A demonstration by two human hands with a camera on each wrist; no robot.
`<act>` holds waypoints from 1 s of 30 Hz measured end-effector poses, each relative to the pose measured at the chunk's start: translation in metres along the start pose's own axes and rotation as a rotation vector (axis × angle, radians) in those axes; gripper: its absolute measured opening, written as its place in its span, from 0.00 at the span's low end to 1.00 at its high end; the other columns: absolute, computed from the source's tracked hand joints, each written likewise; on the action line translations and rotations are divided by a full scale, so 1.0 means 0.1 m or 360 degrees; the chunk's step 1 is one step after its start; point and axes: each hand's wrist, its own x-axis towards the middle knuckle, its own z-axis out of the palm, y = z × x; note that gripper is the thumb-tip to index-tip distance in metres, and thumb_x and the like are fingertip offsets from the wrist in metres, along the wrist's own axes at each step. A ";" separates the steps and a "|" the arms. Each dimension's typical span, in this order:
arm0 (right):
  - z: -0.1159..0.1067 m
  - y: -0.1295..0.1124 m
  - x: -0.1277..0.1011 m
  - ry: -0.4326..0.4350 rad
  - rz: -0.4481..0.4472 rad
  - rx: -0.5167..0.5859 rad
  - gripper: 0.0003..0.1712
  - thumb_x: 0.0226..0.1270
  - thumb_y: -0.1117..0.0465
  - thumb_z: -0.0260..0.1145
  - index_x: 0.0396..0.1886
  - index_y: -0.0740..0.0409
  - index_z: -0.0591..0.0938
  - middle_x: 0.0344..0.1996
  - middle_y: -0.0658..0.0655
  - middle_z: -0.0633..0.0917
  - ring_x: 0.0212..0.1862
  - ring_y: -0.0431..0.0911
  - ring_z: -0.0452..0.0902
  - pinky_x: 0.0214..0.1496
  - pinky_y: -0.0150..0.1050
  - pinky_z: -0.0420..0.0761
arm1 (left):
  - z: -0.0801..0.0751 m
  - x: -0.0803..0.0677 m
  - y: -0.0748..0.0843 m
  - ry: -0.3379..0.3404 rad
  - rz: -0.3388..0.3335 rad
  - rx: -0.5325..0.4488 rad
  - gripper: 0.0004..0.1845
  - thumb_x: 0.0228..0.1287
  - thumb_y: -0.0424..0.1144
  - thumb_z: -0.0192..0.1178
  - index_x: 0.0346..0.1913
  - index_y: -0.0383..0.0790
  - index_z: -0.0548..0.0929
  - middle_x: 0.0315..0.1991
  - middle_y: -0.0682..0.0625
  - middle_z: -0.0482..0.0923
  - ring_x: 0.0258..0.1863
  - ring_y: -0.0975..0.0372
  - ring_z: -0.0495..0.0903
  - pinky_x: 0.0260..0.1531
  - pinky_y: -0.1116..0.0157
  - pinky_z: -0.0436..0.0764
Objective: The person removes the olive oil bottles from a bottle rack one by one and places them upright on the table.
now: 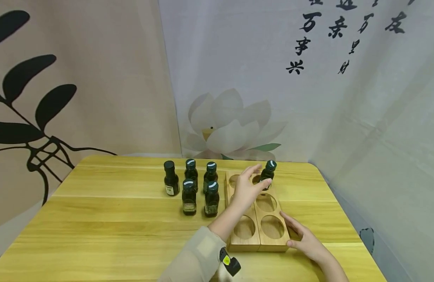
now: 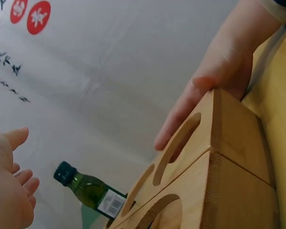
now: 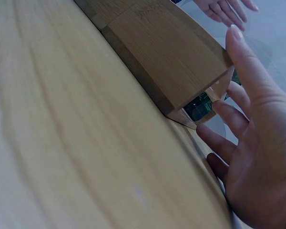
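A small dark green glass bottle (image 1: 268, 174) with a dark cap stands in the far right hole of a wooden rack (image 1: 258, 248). In the left wrist view, this bottle (image 2: 91, 189) shows a white label and tilts with the view. My left hand (image 1: 247, 189) is beside the bottle, fingers spread; the left wrist view shows a gap between hand and glass. Against the rack's near right corner rests my right hand (image 1: 305, 241), its thumb at the front corner and loosely extended fingers along the side. The rack's open side (image 3: 224, 88) shows near those fingers.
Left of the rack stand several similar dark bottles (image 1: 211, 199), upright on the yellow wooden table (image 1: 107, 219). One slimmer bottle (image 1: 171, 179) is at their left end. A printed cloth (image 1: 238, 58) hangs behind the table's back edge.
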 end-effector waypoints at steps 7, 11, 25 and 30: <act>-0.01 -0.02 0.00 -0.0015 0.0005 0.0006 0.41 0.66 0.58 0.66 0.75 0.49 0.58 0.69 0.62 0.63 0.66 0.39 0.62 0.61 0.30 0.62 | 0.11 0.20 -0.06 0.0008 -0.0053 0.0080 0.30 0.60 0.44 0.68 0.66 0.47 0.73 0.59 0.56 0.74 0.59 0.61 0.70 0.54 0.58 0.75; -0.01 -0.03 0.00 -0.0021 0.0028 0.0020 0.41 0.67 0.58 0.66 0.75 0.48 0.58 0.69 0.61 0.63 0.66 0.40 0.62 0.61 0.30 0.62 | 0.16 0.31 -0.10 0.0016 -0.0061 0.0112 0.29 0.61 0.41 0.67 0.65 0.44 0.74 0.60 0.52 0.74 0.59 0.59 0.71 0.54 0.55 0.74; 0.01 -0.02 0.00 -0.0009 -0.0063 -0.0004 0.41 0.66 0.58 0.66 0.75 0.52 0.58 0.69 0.63 0.63 0.66 0.39 0.61 0.62 0.29 0.60 | 0.33 0.49 -0.22 -0.0016 -0.0132 0.0154 0.28 0.61 0.40 0.66 0.65 0.44 0.74 0.60 0.49 0.73 0.59 0.56 0.71 0.50 0.62 0.76; 0.01 -0.01 0.00 -0.0015 -0.0063 -0.0020 0.41 0.66 0.58 0.66 0.75 0.52 0.58 0.69 0.63 0.64 0.66 0.40 0.62 0.62 0.29 0.60 | 0.37 0.52 -0.22 -0.0014 -0.0202 0.0152 0.28 0.61 0.40 0.66 0.65 0.45 0.74 0.58 0.50 0.74 0.57 0.57 0.73 0.48 0.65 0.77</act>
